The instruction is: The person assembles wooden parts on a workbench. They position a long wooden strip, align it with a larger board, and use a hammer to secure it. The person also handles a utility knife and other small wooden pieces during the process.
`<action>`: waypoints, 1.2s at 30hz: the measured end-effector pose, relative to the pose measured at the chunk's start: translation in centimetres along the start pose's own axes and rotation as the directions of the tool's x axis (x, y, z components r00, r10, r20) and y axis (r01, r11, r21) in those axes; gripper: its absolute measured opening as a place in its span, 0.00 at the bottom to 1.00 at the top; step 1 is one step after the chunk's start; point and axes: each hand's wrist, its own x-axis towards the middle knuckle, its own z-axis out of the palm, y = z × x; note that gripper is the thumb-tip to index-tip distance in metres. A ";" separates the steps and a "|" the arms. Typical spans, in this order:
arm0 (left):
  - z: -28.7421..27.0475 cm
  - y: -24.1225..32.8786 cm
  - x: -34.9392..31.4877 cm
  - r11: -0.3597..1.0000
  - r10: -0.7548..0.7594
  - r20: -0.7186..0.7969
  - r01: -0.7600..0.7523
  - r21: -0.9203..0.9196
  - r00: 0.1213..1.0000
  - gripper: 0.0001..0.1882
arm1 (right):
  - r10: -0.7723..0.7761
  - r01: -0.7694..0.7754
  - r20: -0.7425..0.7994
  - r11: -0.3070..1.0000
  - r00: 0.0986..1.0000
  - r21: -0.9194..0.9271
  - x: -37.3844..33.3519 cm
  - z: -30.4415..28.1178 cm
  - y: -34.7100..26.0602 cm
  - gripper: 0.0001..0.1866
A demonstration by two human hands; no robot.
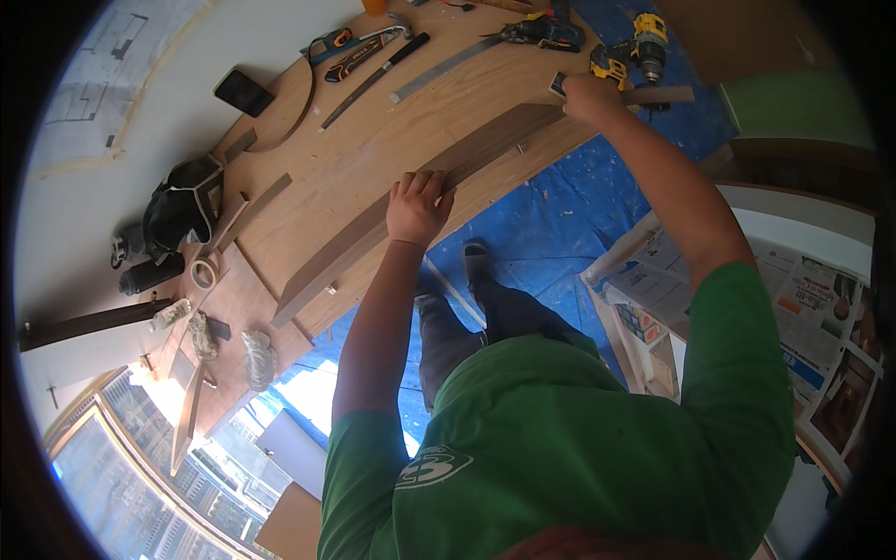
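Observation:
A long brown wooden board [359, 233] lies slantwise along the near edge of the plywood worktable [345, 159]. My left hand [420, 207] grips it near its middle, fingers over the top face and thumb toward the near edge. At the board's far right end, my right hand [590, 98] is closed around a small dark block with a pale edge [558, 84]; most of it is hidden, so its kind is unclear. Beyond that hand a narrow wooden strip [661, 94] sticks out past the table's edge.
A yellow-black drill [650, 47] stands at the far right. Farther back lie a phone [244, 91], a hammer [399, 28], a metal ruler [446, 68] and a handsaw [329, 45]. Leftward are a respirator mask [187, 201] and a tape roll [203, 273]. Blue tarp [541, 219] covers the floor.

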 end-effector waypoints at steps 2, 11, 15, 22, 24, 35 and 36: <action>0.2 -0.1 0.0 1.000 -0.013 0.024 0.013 0.010 1.000 0.16 | 0.009 -0.009 0.014 1.000 1.000 -0.002 0.0 0.0 0.0 0.17; 0.1 0.2 0.4 0.999 -0.032 0.060 0.031 0.017 0.998 0.16 | -0.124 0.095 -0.376 0.991 0.918 -0.097 -1.6 2.1 1.2 0.14; -0.5 0.3 0.3 0.999 -0.037 0.041 0.035 0.032 0.998 0.16 | -0.076 0.227 -0.554 0.951 0.829 0.209 -4.2 3.0 0.5 0.14; -0.4 0.6 0.8 0.997 -0.077 0.169 0.071 0.042 0.983 0.18 | 0.258 -0.084 0.209 -0.424 0.943 0.902 -3.6 13.2 -1.0 0.25; -0.5 0.4 0.7 0.996 -0.089 0.192 0.088 0.016 0.977 0.17 | 0.198 -0.058 0.215 -0.591 0.956 0.805 -2.5 13.2 -1.9 0.28; -1.1 -0.2 1.1 0.991 -0.110 0.227 0.125 -0.052 0.968 0.18 | 0.251 0.005 0.281 -0.754 0.926 0.656 0.1 14.1 -5.1 0.21; -1.4 -0.2 1.8 0.988 -0.126 0.252 0.145 -0.059 0.960 0.18 | 0.238 0.005 0.265 -0.753 0.934 0.658 0.5 13.5 -5.0 0.21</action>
